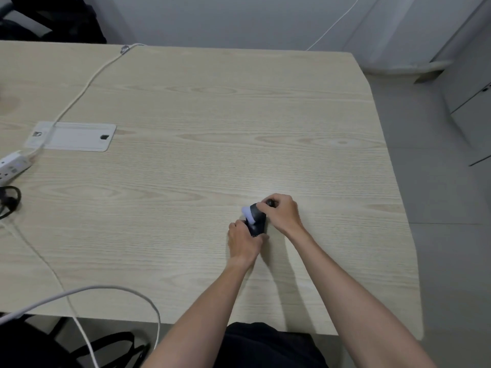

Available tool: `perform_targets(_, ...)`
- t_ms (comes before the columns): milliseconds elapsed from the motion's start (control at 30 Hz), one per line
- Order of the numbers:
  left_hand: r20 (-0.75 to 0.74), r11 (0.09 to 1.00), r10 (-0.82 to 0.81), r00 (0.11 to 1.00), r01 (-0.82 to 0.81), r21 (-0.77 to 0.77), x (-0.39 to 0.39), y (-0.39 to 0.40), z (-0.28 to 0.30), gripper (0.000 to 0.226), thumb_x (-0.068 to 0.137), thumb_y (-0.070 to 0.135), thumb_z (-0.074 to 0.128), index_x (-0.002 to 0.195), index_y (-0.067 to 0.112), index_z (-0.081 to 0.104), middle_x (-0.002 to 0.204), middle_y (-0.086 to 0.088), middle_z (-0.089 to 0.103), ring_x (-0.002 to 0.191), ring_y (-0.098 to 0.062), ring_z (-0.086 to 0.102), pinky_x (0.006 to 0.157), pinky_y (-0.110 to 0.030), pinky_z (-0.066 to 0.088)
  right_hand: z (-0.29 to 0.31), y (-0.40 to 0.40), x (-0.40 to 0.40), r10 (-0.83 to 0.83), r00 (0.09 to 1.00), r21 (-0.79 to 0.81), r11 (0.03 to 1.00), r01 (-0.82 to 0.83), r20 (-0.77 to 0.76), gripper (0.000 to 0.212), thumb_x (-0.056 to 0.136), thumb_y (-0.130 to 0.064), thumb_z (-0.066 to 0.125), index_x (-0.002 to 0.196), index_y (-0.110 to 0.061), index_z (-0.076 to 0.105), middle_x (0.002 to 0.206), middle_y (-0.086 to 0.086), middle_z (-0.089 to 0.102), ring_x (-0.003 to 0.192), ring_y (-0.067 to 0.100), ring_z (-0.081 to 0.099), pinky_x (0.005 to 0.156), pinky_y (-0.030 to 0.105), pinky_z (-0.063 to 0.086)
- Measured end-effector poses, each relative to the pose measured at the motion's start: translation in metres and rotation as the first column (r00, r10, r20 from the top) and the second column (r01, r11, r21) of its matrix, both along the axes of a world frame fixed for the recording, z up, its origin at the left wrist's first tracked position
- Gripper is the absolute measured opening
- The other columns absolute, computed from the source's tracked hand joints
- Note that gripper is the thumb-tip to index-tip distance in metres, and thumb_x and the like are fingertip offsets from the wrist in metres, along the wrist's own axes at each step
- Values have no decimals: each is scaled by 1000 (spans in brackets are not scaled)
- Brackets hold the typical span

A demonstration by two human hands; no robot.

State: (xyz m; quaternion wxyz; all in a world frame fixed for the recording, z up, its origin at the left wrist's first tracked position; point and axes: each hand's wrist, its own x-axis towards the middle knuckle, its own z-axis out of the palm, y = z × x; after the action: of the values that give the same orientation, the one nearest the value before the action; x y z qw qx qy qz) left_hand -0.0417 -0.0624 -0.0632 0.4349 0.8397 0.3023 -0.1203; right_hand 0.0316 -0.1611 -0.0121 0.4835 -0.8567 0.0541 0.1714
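**Bracing the small dark device with 2 hands**

Far left, the power strip point(13, 166) lies on the table point(212, 115), well apart from my work. My left hand point(243, 241) curls round the near end of the dark device point(256, 221), low over the table right of centre, with its pale tip pointing away. My right hand point(283, 212) pinches a small dark knob point(270, 202) at the far end. I judge the left grip must hold firm so the body cannot turn, while only my right fingertips work the knob, gently.
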Motion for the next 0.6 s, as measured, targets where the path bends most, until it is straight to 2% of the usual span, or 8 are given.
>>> perform_targets(67, 4, 1000, 4, 1000, -4, -10, 1, 1, -3, 49, 58, 39, 81, 88, 8, 59, 95, -9, 59, 82, -22, 58, 65, -30, 47, -1, 7, 9, 89, 996, -91, 992, -88, 8, 12, 81, -15, 70, 78, -4, 73, 75, 0, 69, 71, 12, 60, 58, 17, 42)
perform_targets(200, 4, 999, 21, 1000, -21, -29, 1, 2, -6, 46, 59, 35, 85, 86, 7, 60, 93, -11, 59, 77, -19, 55, 58, -22, 36, 1, 13, 27, 134, 980, -258, 962, -93, 147, 14, 83, -11, 64, 74, -1, 61, 78, 10, 65, 70, 23, 56, 56, 28, 41)
perform_targets(267, 9, 999, 33, 999, -33, -35, 1, 2, -8, 47, 60, 35, 86, 87, 7, 59, 95, -11, 60, 79, -21, 56, 62, -24, 38, 6, 18, 31, 164, 978, -211, 968, -134, 129, 14, 83, -12, 66, 76, 1, 65, 78, 8, 67, 70, 19, 57, 55, 24, 42)
perform_targets(333, 0, 998, 44, 999, -44, -55, 1, 2, -7, 46, 62, 32, 87, 87, 8, 57, 96, -10, 58, 83, -22, 57, 65, -27, 41, 7, 21, 30, 229, 973, -150, 964, -222, 32, 13, 83, -14, 70, 81, -1, 72, 78, 3, 69, 71, 13, 59, 56, 18, 42)
perform_targets(400, -13, 997, 42, 999, -43, -63, 2, 2, -8, 45, 61, 33, 86, 86, 8, 58, 95, -10, 59, 83, -25, 60, 62, -26, 41, 3, 17, 28, 255, 967, -170, 953, -252, -4, 12, 84, -14, 70, 82, -2, 72, 79, 3, 69, 73, 14, 61, 57, 18, 43)
perform_targets(467, -12, 998, 34, 999, -35, -50, 2, 2, -9, 45, 55, 36, 82, 79, 8, 58, 89, -12, 61, 73, -25, 59, 53, -23, 37, -2, 7, 27, 160, 985, -243, 960, -140, 63, 11, 84, -11, 67, 79, -1, 69, 79, 8, 69, 76, 22, 63, 59, 25, 46)
perform_targets(533, 0, 999, 33, 999, -33, -38, 3, 2, -10, 41, 50, 36, 77, 70, 10, 52, 79, -10, 54, 63, -26, 54, 46, -24, 36, -6, -6, 24, 68, 986, -291, 957, -21, 153, 10, 84, -7, 63, 77, 1, 66, 78, 10, 69, 75, 25, 63, 62, 32, 47)
perform_targets(600, 6, 998, 34, 999, -34, -48, 4, 2, -9, 38, 50, 33, 76, 67, 13, 49, 76, -8, 50, 58, -23, 50, 46, -29, 41, -4, -14, 16, -14, 986, -221, 974, 51, 168, 11, 83, -9, 64, 77, -1, 67, 77, 7, 69, 74, 20, 62, 59, 25, 45)
